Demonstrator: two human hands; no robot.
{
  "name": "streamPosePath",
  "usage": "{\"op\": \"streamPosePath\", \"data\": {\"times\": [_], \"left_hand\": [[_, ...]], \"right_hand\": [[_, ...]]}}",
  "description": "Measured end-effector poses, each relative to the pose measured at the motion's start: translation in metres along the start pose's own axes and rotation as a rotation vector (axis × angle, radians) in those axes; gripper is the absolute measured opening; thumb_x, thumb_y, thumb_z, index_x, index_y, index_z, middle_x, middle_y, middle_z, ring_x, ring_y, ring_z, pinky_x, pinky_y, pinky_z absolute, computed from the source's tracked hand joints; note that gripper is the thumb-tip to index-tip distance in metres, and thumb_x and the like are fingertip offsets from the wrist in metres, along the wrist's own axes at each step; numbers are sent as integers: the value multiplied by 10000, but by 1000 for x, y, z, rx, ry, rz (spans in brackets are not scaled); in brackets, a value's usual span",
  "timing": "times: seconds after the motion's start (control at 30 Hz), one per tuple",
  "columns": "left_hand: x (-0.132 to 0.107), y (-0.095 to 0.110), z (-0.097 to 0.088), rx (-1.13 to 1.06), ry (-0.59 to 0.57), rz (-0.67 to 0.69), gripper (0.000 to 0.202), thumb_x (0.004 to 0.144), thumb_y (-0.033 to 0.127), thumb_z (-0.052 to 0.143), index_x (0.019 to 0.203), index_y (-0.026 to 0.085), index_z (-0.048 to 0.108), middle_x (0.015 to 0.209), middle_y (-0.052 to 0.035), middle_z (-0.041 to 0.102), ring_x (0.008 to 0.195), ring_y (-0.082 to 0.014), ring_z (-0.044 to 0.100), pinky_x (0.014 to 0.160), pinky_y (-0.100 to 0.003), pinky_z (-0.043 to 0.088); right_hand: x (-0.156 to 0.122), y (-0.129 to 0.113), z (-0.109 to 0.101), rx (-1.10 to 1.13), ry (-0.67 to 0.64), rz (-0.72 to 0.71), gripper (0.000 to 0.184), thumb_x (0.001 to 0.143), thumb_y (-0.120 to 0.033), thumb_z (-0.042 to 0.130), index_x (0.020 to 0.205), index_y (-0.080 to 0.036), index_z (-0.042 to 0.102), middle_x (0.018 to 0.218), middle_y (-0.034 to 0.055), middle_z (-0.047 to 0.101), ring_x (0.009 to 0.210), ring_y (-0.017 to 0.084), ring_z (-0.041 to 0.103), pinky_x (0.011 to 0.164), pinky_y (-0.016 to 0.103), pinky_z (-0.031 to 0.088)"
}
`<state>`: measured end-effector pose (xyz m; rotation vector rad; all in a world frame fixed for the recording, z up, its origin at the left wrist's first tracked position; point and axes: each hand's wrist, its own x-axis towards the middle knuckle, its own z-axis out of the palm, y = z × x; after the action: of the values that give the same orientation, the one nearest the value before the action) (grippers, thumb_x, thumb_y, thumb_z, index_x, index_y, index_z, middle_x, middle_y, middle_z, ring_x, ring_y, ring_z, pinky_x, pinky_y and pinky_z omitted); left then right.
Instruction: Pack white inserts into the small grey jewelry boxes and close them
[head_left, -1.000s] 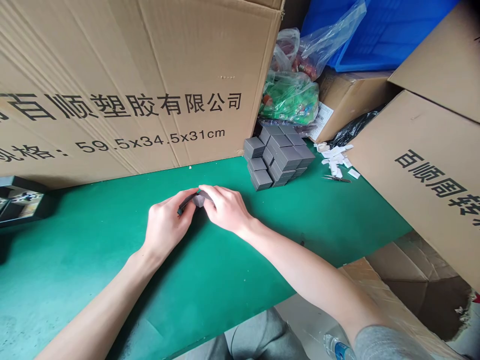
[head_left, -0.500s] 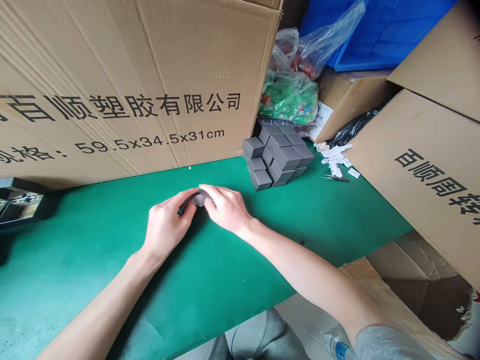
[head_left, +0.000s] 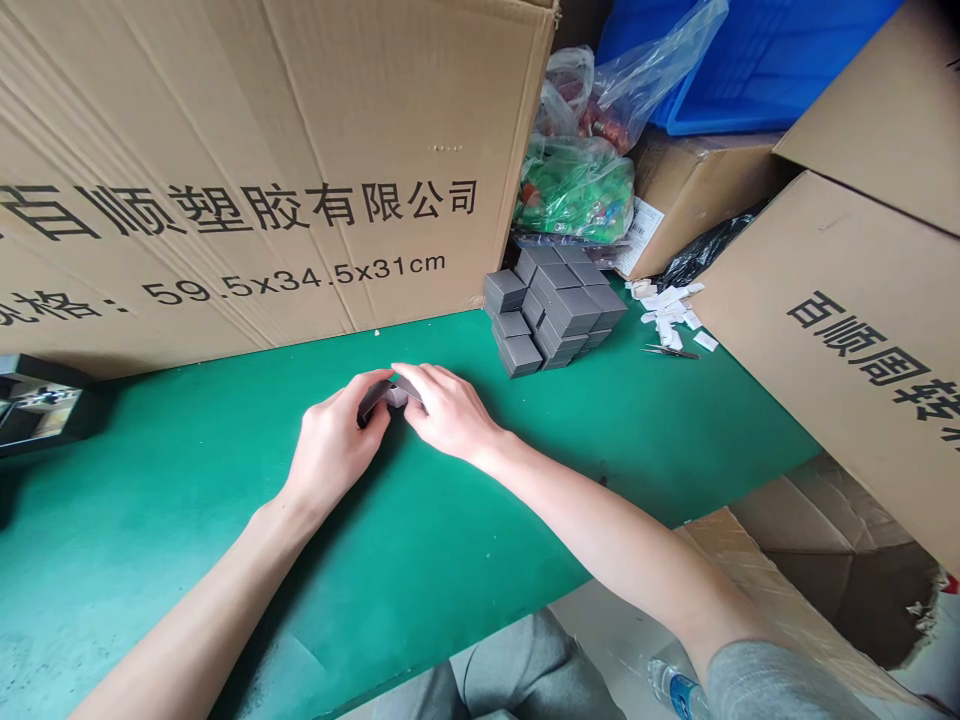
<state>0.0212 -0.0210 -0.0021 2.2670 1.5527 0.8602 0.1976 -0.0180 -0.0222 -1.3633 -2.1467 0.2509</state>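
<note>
In the head view, the left hand (head_left: 335, 440) and right hand (head_left: 450, 412) have barely moved over the last second, only the held piece's dark left end showing less, so the handling seems unbroken. The grip of both hands grasps this small dark-grey piece (head_left: 395, 397) toward the table's (head_left: 465, 540) far edge, left of the stacked grey boxes (head_left: 570, 305); it looks thin-walled and angled, paler between the thumbs, its full shape hidden by fingers.
</note>
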Motion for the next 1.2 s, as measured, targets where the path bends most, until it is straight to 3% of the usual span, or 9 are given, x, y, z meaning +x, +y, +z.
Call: {"op": "streamPosePath", "data": {"times": [0.4,0.8,1.03,1.2], "left_hand": [[3,-1,4,43,-5,-23,372,876,210,547,1229,230,666,1029,-54,812,895,-235,778,784,-307,575],[1,3,2,86,15,48,402,881,224,522,1247,218,688,1061,-62,794,886,-223,748,790,-283,553],[-3,1,2,109,63,14,360,911,272,524,1220,226,703,884,-34,782,704,-180,712,682,-249,521],[-4,3,-1,105,75,-45,397,901,284,538,1258,222,700,717,16,725,485,-119,563,582,-230,445]], "right_hand": [[0,0,2,-8,-13,-21,457,956,-79,438,1404,-122,516,1272,133,693,1123,236,642,1019,402,542],[-1,0,0,48,68,-49,482,961,-120,476,1436,-185,519,1325,96,693,1177,215,655,1059,376,544],[-3,-1,-2,29,105,-54,436,981,-125,439,1388,-198,575,1309,70,707,1173,203,659,1073,356,542],[-3,-2,-1,41,99,-28,467,991,-141,413,1435,-228,527,1315,52,705,1195,191,663,1072,349,548]]}}
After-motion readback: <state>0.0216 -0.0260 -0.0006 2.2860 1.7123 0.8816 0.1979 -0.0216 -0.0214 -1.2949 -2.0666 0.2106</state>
